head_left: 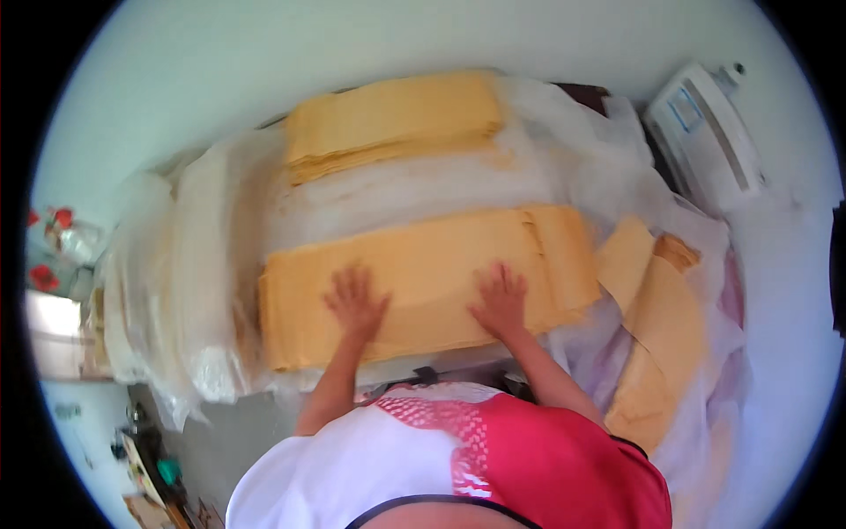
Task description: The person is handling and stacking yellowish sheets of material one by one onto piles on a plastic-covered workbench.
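A wide stack of thin yellow-tan sheets point(432, 256) lies across the plastic-covered table in front of me. On the left half of its top sheet rests my left hand point(356, 300), palm down with its fingers spread. My right hand point(500, 298) lies likewise on the right half, fingers apart, slightly blurred. Neither hand holds anything. At the stack's right end, more sheets point(564, 256) of the same colour overlap in a layered edge. Behind it, towards the wall, sits a second stack of yellow-tan sheets point(397, 119).
Pale bundles wrapped in clear plastic point(207, 264) stand at the left. Loose tan sheets point(656, 353) spread over plastic film at the right. A white box-shaped appliance point(705, 141) is by the wall at the far right. Red flowers point(62, 218) show at the far left.
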The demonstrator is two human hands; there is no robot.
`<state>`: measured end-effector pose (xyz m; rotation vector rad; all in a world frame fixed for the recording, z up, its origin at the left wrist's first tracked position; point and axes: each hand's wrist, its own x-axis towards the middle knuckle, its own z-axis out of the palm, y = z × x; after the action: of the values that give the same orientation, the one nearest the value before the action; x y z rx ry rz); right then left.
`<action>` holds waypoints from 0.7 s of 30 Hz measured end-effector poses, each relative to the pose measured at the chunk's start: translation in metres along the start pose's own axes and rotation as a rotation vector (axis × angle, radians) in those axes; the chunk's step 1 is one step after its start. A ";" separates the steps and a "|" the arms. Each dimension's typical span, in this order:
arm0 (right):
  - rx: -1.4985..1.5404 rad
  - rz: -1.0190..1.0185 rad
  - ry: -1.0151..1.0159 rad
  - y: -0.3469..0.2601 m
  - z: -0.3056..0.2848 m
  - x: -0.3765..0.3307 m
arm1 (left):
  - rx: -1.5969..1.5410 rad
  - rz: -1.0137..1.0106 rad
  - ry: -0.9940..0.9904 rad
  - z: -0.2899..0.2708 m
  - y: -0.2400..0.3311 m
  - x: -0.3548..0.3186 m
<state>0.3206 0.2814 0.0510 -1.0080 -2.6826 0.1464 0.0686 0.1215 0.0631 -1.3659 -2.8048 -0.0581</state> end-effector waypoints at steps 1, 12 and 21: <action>0.010 0.030 0.029 0.007 0.007 -0.002 | 0.023 -0.070 -0.029 -0.007 -0.005 0.002; 0.050 0.550 0.132 0.137 -0.006 -0.021 | 0.100 -0.205 -0.113 -0.011 -0.006 0.008; -0.232 0.736 -0.189 0.272 -0.006 -0.096 | 0.084 -0.232 -0.202 -0.008 -0.004 0.014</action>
<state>0.5631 0.4231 -0.0152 -2.1086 -2.3744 0.0718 0.0573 0.1296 0.0716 -1.0804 -3.0792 0.2031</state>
